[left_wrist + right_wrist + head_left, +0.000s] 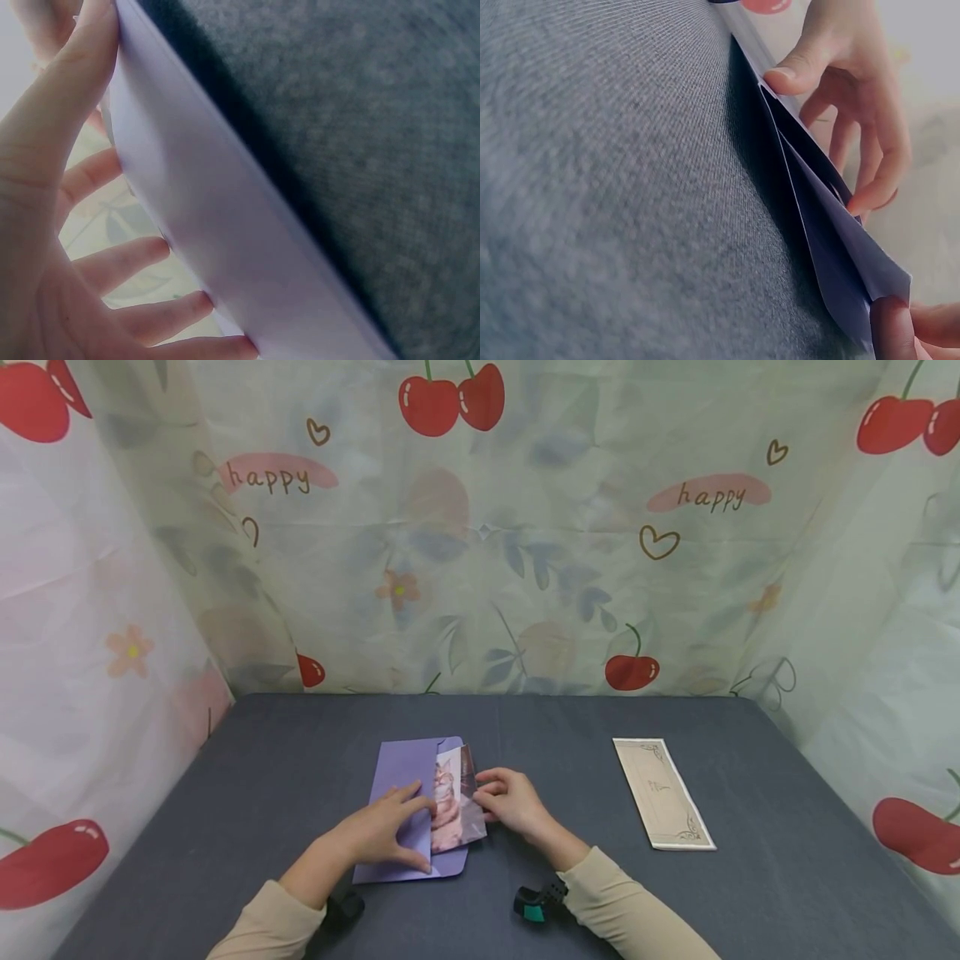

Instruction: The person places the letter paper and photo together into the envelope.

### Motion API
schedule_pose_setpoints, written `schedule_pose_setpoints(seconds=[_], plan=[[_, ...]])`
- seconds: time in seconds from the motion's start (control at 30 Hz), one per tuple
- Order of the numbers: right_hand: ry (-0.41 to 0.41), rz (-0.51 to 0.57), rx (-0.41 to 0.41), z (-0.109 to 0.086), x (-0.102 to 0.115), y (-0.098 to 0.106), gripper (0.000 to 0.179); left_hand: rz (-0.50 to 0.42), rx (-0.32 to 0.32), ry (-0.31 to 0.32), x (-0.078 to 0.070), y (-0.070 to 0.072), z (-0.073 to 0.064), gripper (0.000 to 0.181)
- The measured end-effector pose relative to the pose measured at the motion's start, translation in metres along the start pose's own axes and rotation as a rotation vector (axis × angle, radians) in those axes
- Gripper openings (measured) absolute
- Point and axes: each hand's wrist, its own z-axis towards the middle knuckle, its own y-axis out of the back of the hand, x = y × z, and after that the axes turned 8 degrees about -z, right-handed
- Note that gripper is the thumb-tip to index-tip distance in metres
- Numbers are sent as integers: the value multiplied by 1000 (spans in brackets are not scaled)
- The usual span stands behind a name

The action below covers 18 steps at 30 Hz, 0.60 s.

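Position of item: the picture card sits at the right-hand mouth of the purple envelope, above the flap, with its left part passing out of sight at the mouth's edge. How deep it reaches is not determinable.

Alignment: the card's visible part runs longest along the mouth, near to far, but its outer edge is skewed to that line (the near corner stands farther right than the far one). In the right wrist view this outer side is raised, with a gap between card and flap.

Right hand: nearer to the card and in contact, its thumb and fingers pinching the outer edge. The card extends leftward from these fingertips.

Left hand: fingers spread over the envelope, thumb toward the near end of the mouth. The card lies immediately to its right; fingertip contact with the card cannot be confirmed.

Finding: any leftward travel depends on squaring that skewed edge to the mouth, an adjustment best placed with the right hand.
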Motion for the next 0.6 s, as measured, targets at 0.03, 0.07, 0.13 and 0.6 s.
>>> schedule_pose_setpoints(seconds=[0.03,0.07,0.13,0.6], plan=[[2,0,1,0,0,0,30,-2,0,-1,0,0,0,68],[4,2,3,-1,0,-1,31,-3,0,-1,0,0,0,68],[4,13,8,-1,0,-1,31,-2,2,-1,0,0,0,68],[25,63,62,-2,3,-7,35,18,-16,-26,1,-1,0,76]])
